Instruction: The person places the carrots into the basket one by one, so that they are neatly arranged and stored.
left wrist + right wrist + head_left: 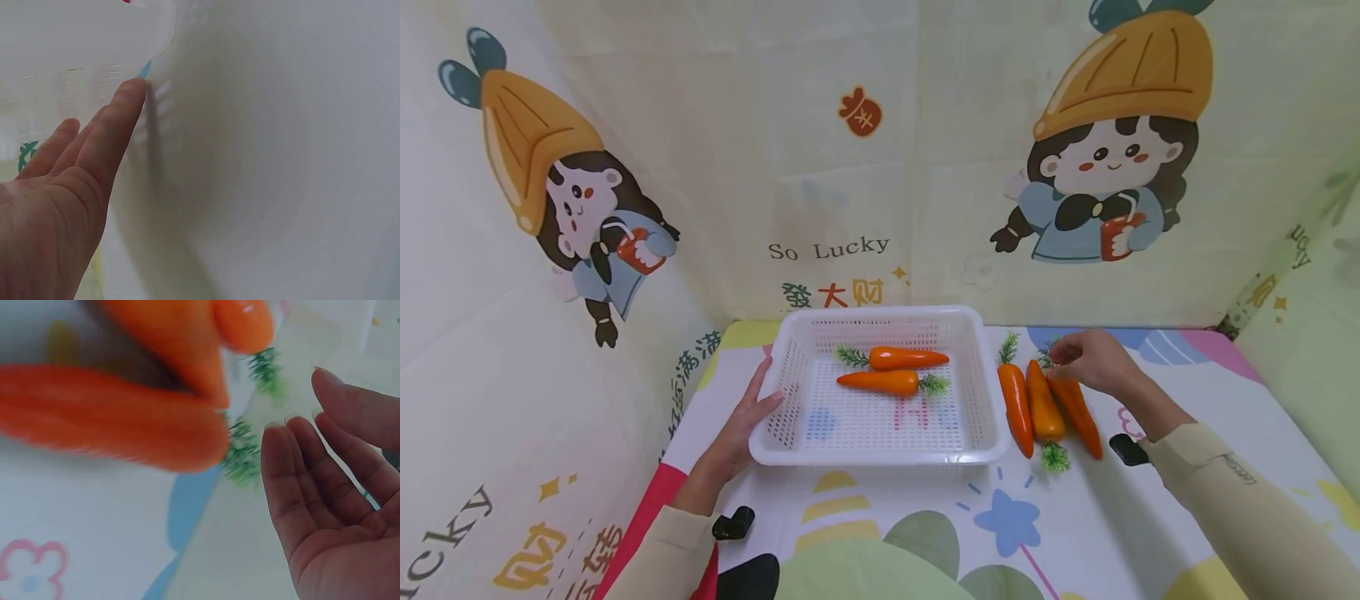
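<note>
A white plastic basket [880, 457] with perforated walls stands on the table. Inside it lie two toy carrots with green tops, an upper carrot [910, 358] and a lower carrot [880, 383]. My left hand [736, 427] rests against the basket's left side, fingers straight along the outer wall in the left wrist view. Right of the basket three more carrots lie side by side: a left one [1017, 410], a middle one [1044, 407] with its top toward me, and a right one [1081, 421]. My right hand [1096, 361] hovers at the right carrot's leafy end, fingers loosely bent, holding nothing.
A patterned cloth covers the table [925, 500], and printed curtains [955, 167] rise behind it and at both sides. A black object [748, 577] shows at the bottom edge, near the left sleeve.
</note>
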### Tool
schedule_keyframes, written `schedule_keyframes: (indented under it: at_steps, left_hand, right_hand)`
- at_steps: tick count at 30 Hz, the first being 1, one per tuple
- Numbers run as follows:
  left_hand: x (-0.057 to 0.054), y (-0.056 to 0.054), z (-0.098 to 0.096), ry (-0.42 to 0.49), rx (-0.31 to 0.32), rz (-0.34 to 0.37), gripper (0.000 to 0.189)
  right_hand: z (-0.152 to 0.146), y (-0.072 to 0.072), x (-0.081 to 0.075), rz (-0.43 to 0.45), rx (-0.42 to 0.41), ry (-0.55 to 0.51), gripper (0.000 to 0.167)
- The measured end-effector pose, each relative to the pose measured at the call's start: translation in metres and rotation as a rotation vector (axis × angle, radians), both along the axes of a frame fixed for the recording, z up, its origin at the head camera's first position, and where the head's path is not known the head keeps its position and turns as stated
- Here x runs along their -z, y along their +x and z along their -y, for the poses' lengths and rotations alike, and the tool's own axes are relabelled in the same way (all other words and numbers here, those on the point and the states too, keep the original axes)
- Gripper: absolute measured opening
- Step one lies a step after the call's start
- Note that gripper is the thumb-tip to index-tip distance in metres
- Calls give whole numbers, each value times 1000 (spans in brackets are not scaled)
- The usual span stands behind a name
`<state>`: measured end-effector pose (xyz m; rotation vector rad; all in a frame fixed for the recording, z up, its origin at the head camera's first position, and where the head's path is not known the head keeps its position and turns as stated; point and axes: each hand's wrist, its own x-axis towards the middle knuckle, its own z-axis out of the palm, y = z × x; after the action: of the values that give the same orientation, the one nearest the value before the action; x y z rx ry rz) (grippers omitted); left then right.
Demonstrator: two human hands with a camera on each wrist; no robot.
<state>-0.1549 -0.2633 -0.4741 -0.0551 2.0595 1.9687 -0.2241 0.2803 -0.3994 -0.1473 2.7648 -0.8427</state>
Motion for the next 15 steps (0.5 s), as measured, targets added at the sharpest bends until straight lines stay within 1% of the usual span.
schedule_keyframes:
  at_steps: [4,7,9,11,15]
  left_hand:
    - [0,1,-1,-1,5,-4,77]
    - [-1,0,0,2,0,-8,77]
    - [0,-1,1,4,1,-11,77]
    - [0,-1,1,8,4,-13,77]
    - [1,-1,0,6,3,-10,75]
  right_hand:
    - [-13,8,13,-3,51,26,44]
    - [-19,15,25,16,105,71,56]
    - [-22,20,31,44,137,100,66]
    - [-23,24,37,66,152,117,73]
    - [-23,28,43,138,201,114,75]
